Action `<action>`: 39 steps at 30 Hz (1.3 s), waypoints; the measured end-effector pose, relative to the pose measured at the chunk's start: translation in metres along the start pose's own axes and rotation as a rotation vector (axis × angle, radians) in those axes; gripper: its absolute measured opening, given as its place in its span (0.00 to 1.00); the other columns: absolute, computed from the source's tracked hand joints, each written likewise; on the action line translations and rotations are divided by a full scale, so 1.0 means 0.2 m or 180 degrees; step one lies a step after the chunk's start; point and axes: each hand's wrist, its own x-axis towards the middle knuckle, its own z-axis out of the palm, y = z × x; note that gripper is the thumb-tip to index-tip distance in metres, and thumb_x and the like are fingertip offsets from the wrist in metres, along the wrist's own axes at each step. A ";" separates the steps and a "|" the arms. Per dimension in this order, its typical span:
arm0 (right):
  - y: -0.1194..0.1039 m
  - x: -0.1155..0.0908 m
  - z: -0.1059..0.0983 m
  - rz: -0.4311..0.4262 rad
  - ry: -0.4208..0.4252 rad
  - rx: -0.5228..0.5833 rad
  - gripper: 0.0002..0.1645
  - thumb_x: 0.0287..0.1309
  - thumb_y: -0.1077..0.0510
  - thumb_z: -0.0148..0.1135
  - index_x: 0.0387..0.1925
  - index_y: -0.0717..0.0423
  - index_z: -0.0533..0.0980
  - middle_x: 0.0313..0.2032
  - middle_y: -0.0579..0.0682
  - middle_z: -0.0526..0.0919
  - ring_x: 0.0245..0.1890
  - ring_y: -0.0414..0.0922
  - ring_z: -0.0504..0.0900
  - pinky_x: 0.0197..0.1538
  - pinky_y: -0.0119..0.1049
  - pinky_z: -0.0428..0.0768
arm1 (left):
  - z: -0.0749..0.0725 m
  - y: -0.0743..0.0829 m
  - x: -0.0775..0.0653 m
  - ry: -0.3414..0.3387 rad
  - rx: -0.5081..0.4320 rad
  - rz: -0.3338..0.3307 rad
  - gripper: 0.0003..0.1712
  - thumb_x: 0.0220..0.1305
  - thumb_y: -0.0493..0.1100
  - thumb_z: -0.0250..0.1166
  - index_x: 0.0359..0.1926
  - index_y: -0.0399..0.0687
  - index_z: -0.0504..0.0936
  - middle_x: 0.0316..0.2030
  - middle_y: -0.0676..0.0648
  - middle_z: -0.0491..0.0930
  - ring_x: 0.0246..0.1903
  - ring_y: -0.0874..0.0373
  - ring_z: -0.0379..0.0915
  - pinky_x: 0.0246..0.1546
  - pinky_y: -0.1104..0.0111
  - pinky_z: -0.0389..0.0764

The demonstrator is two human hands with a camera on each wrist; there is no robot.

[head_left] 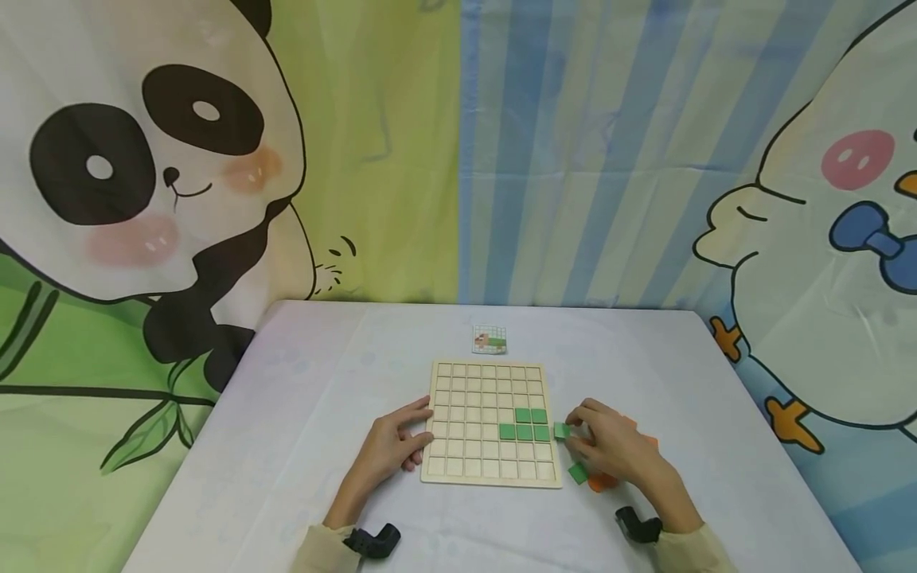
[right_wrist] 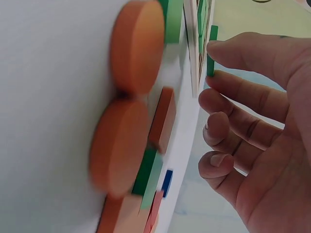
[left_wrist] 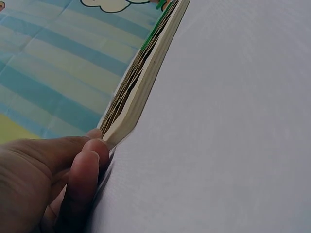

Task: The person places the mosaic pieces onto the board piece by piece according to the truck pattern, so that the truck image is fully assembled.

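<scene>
Fingers of the right hand (head_left: 609,442) are clamped on one green tile (head_left: 562,430), two tips standing apart by no more than the tile itself; the others bend loosely, holding nothing in the right wrist view. Just past these tips lies the right edge of the wooden board (head_left: 458,419), with the tile beside it; its height over the table (head_left: 322,390) is hard to judge. Fingers of the left hand (head_left: 388,444) reach out fairly relaxed, thumb and forefinger spread, their tips touching the board's opposite edge.

Such a small hold could let the tile twist or slip if the pinch loosens, and it could catch on the raised rim if it is carried too low. Five green tiles (head_left: 524,432) sit in squares beyond the pinching tips, so a careless knock could unseat the nearest. Left fingers pressing unevenly could shift the board.

Below the right fingers, another green tile (head_left: 578,473) lies loose on the near side, with orange discs (right_wrist: 138,48) close by; a dragging wrist or palm could scatter them.
</scene>
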 end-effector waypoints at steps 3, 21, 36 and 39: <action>-0.02 0.03 0.01 -0.0052 -0.0013 0.0010 0.12 0.62 0.57 0.75 0.46 0.52 0.85 0.43 0.44 0.84 0.34 0.36 0.76 0.37 0.28 0.79 | 0.00 0.00 0.00 -0.0005 0.0004 -0.0011 0.29 0.66 0.35 0.73 0.68 0.44 0.82 0.77 0.52 0.72 0.16 0.59 0.79 0.16 0.65 0.84; -0.14 0.17 0.08 -0.0198 -0.0220 0.0034 0.12 0.64 0.55 0.76 0.46 0.51 0.85 0.45 0.42 0.83 0.37 0.38 0.77 0.43 0.30 0.82 | 0.01 0.00 0.00 0.0040 0.0122 0.0036 0.28 0.66 0.35 0.74 0.67 0.44 0.83 0.76 0.53 0.73 0.16 0.59 0.79 0.17 0.65 0.85; -0.18 0.21 0.10 -0.0217 -0.0243 -0.0060 0.12 0.63 0.54 0.76 0.46 0.52 0.85 0.44 0.42 0.83 0.40 0.35 0.79 0.50 0.38 0.88 | 0.01 0.00 0.00 0.0047 0.0139 0.0089 0.28 0.66 0.33 0.73 0.67 0.41 0.82 0.77 0.50 0.72 0.15 0.62 0.79 0.17 0.68 0.84; -0.19 0.22 0.10 -0.0172 -0.0269 -0.0032 0.12 0.64 0.54 0.76 0.46 0.52 0.85 0.44 0.42 0.83 0.40 0.36 0.78 0.50 0.38 0.87 | 0.01 0.00 0.00 0.0041 0.0160 0.0107 0.28 0.66 0.34 0.73 0.67 0.41 0.82 0.77 0.49 0.72 0.15 0.62 0.79 0.17 0.67 0.84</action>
